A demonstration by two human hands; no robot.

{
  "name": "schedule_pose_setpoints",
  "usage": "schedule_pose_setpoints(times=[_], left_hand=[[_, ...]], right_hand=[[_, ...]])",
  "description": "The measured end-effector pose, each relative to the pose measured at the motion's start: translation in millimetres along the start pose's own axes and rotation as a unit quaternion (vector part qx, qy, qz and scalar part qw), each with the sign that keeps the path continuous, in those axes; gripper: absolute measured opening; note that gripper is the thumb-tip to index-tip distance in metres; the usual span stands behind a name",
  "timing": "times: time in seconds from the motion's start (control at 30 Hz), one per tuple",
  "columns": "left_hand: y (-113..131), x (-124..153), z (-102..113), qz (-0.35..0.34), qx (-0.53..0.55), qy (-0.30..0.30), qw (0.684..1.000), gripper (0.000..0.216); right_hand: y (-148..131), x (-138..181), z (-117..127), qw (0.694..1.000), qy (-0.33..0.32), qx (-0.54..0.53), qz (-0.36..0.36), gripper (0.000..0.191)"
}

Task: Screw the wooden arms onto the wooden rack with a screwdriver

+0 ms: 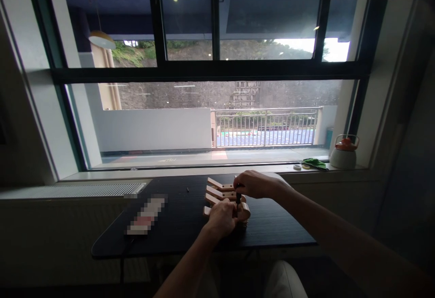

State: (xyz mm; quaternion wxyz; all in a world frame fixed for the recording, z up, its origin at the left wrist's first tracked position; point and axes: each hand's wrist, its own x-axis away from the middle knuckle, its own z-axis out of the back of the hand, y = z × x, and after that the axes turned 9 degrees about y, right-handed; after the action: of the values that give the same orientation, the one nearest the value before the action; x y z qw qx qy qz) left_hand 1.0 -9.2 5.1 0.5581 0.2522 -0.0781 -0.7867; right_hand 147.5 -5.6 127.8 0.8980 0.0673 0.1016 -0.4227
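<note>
Pale-trousered knee (pixel 286 281), lower centre. Right grip (pixel 253 184): closed round upright dark screwdriver (pixel 239 194). Left grip (pixel 222 218): fingers bent against wooden assembly (pixel 244 212); closure cannot be told. Pixelated item (pixel 146 216), bench (pixel 185 237) left: markings obscured. Assembly lies below frame centre, under both grips.

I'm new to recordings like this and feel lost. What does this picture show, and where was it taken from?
There is no machine here: a camera worn on a person's head looks forward and down at their two bare hands. The right hand holds a dark upright tool, perhaps a screwdriver, over a wooden piece with angled slats. The left hand is on that piece; its exact grip is hard to see. The dark table also bears a small dark item and a blurred-out object. Beyond is a window, with a jug on its sill.
</note>
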Motion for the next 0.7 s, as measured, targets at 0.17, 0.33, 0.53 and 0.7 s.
schedule_pose_setpoints(times=[0.17, 0.33, 0.53, 0.7], left_hand=[[-2, -1, -3, -0.020, -0.026, 0.031, 0.999, 0.017], [-2, -1, -2, -0.022, -0.017, 0.023, 0.999, 0.018], [-1, 0, -1, -0.031, -0.033, 0.031, 0.999, 0.017], [-3, 0, -2, -0.036, -0.034, 0.034, 0.998, 0.022]], right_hand=[[-1, -2, -3, 1.000, 0.005, 0.010, -0.005, 0.022], [-6, 0, 3, 1.000, -0.003, 0.023, -0.008, 0.030], [-12, 3, -2, 0.999, -0.024, 0.040, -0.006, 0.024], [-13, 2, -5, 0.998, -0.031, 0.056, -0.024, 0.026]])
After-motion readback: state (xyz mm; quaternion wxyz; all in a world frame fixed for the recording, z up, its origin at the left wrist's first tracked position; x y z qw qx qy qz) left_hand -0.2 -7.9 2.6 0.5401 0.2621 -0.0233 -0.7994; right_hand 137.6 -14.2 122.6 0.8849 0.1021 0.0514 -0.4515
